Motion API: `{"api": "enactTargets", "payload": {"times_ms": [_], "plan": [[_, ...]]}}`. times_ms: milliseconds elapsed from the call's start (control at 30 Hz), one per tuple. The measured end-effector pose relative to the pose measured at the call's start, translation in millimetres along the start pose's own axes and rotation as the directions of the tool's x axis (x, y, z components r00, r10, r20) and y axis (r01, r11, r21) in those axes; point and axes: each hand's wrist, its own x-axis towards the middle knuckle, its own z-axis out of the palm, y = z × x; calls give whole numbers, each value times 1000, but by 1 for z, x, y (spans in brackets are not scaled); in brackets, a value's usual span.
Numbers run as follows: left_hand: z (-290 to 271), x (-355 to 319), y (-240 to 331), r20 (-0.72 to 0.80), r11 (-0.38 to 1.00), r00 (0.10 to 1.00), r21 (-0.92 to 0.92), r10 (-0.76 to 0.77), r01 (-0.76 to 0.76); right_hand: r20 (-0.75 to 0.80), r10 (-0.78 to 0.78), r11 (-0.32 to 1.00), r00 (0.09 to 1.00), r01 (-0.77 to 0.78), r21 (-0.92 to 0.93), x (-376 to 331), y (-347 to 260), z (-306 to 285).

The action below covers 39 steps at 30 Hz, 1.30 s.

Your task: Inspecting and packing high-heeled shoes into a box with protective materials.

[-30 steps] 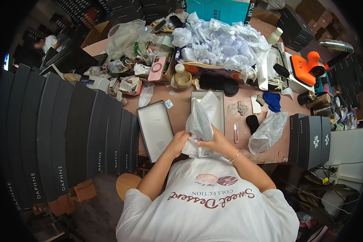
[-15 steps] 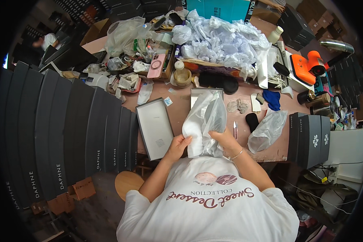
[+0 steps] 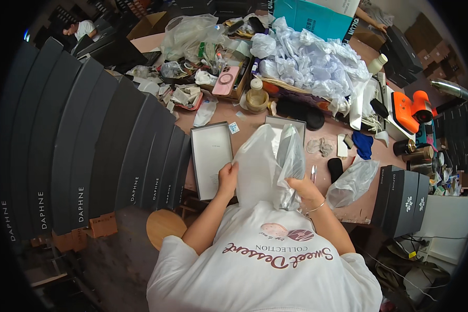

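In front of my chest, a thin white wrapping sheet [image 3: 256, 169] is spread from the left side towards a translucent plastic bag [image 3: 290, 156]. My left hand [image 3: 227, 178] is closed on the sheet's left edge. My right hand [image 3: 305, 190] grips the lower right side of the bag, whose contents are too unclear to name. Behind the bag sits a grey open shoebox [image 3: 300, 125], partly hidden by it. To the left of the sheet lies a shallow grey box part [image 3: 211, 161] with a pale inside.
Dark shoeboxes [image 3: 101, 151] are stacked on the left, and more boxes [image 3: 400, 200] stand at right. A crumpled plastic bag [image 3: 353, 183], a black pad [image 3: 335, 169] and a blue cloth [image 3: 363, 145] lie on the table's right. White crumpled bags [image 3: 312, 60] are heaped at the back.
My left hand has drawn the white sheet out to the left, opening it wider and away from the plastic bag. My right hand still grips the bag. The whole view has shifted.
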Motion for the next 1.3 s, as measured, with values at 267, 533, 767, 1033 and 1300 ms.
{"api": "enactTargets", "payload": {"times_ms": [267,533,767,1033,1300], "plan": [[21,8,28,269,958,924,169,-273,234,63,35,987,997,-44,155,15,10,-36],[52,-14,30,398,883,826,-78,-399,463,67,97,965,993,-110,240,7,14,-38],[33,1,-15,273,940,922,-127,-273,316,-114,-39,982,993,60,178,-11,3,-59],[34,-8,6,122,996,992,-78,-38,48,-310,-133,984,941,89,-154,-50,-35,-98],[20,-13,41,191,994,981,-105,45,-25,-401,-96,978,911,12,-207,-76,-52,-142]]}}
